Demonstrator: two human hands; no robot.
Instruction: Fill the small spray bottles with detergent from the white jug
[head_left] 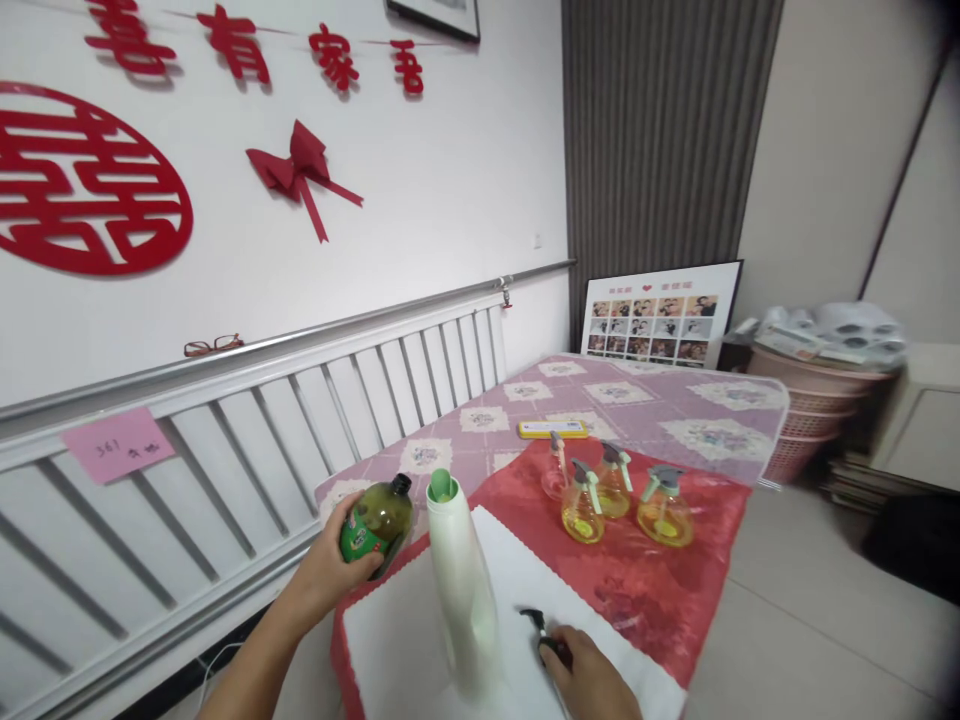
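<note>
My left hand point(337, 560) is wrapped round a dark green bottle point(384, 520) with a green label; it leans, its black neck uncovered. My right hand point(581, 675) grips a black pump head point(553, 648) low over the white sheet point(405, 640). Between my hands stands a tall white bottle point(461, 590) with a green spout in its uncapped mouth. Beyond the right hand, several small spray bottles are grouped on the red cloth point(637, 610). Yellow liquid shows in a front spray bottle point(583, 515) and the right one point(665, 518); a rear one point(555, 475) looks pinkish.
A yellow flat case point(553, 429) lies on the patterned tablecloth point(487, 418) behind the spray bottles. A white radiator point(352, 400) runs along the left wall, with glasses point(214, 345) on its ledge. Pink baskets point(814, 400) and a photo board point(660, 310) stand past the table.
</note>
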